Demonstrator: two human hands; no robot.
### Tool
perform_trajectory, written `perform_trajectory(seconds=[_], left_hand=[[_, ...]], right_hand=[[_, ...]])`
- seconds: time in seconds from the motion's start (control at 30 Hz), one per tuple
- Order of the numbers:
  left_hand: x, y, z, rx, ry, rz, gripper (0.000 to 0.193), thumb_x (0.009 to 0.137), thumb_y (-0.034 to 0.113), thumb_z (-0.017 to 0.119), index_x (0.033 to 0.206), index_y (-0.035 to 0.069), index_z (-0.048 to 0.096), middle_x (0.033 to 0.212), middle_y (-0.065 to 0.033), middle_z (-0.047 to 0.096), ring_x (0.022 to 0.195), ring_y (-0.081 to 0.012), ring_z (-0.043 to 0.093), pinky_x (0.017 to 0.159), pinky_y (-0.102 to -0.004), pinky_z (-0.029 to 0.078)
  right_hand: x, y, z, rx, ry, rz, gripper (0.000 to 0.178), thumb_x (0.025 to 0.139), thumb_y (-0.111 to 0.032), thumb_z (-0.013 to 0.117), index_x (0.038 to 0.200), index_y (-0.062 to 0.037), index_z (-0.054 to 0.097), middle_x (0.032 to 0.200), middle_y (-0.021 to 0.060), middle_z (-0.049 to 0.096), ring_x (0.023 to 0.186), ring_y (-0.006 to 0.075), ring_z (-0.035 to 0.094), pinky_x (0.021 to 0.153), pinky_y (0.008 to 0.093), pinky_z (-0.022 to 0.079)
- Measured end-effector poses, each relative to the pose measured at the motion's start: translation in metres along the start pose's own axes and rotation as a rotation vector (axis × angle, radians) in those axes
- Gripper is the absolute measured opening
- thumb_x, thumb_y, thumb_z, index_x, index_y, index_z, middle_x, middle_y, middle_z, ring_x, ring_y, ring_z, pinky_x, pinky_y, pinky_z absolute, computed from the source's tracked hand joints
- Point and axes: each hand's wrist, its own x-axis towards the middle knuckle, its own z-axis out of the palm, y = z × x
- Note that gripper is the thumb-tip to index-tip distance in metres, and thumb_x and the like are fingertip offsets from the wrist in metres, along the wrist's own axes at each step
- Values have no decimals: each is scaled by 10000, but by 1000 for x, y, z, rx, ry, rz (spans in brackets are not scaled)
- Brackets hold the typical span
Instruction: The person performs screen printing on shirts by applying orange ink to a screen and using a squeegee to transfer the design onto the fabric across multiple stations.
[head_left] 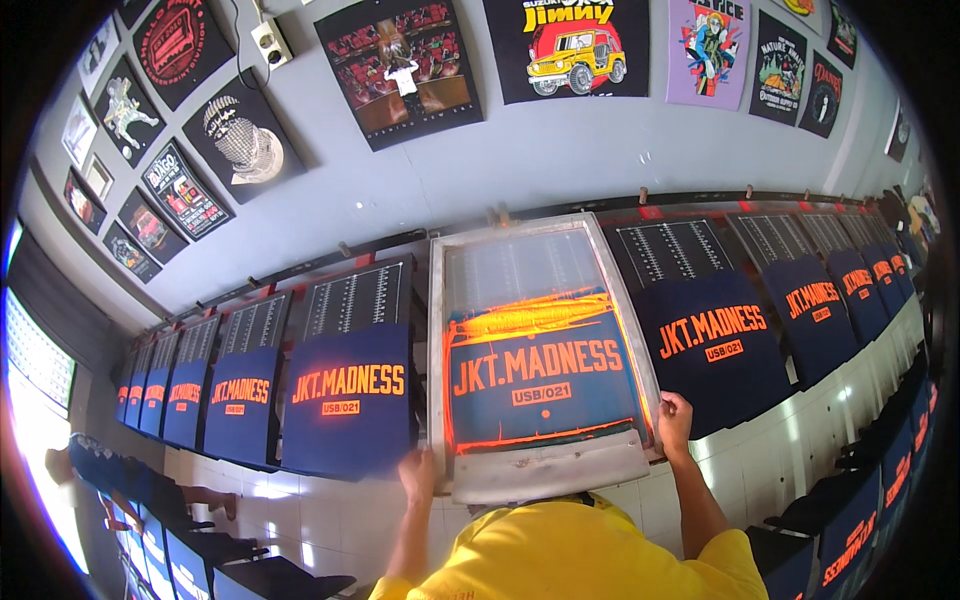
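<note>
A printing screen [535, 350] with a pale wooden frame is held flat over a navy shirt on a long white tiled tabletop [330, 515], near the middle of a row of shirts. Orange ink is spread across the mesh, and orange lettering shows through it against the blue cloth beneath. The frame's near right corner is gripped by the right hand [674, 418], fingers closed around the wood. The near left corner is met by the left hand [417, 476], which is blurred; it is seen touching the frame's edge, but whether the fingers are curled around it cannot be told. Both forearms are seen rising from the lower edge, above a yellow shirt [570, 555] worn by the person.

Just left of the screen, a printed navy shirt [350, 400] is laid out on its board, with more of the same stretching away to the left. To the right, another printed shirt [712, 345] is set beside the frame, followed by a further line running toward the far end. Dark lined boards [360, 297] are visible behind the shirts, along a rail at the foot of a grey wall [520, 150], on which printed black shirts and posters are hung. A window is seen at far left.
</note>
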Motion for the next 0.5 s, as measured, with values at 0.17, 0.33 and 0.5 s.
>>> perform_trajectory(seconds=[0.17,0.33,0.5], left_hand=[[3,-11,4,10,-6,2,348,866,252,593,737,-70,577,611,-156,541,579,-239,462,594,-439,395],[5,-6,1,19,-23,-26,346,873,260,594,759,-67,599,632,-171,571,595,-248,492,618,-441,411],[7,-2,-1,125,-69,-63,346,881,275,600,803,-61,637,670,-170,603,631,-251,541,642,-427,434]], right_hand=[[5,8,6,89,1,14,191,832,56,593,996,51,691,743,66,650,644,107,552,618,277,453],[5,3,7,63,-26,46,181,843,44,592,993,49,692,784,105,685,676,129,611,639,287,478],[5,5,10,39,-32,57,192,833,48,578,990,56,689,813,130,699,685,146,637,644,293,484]])
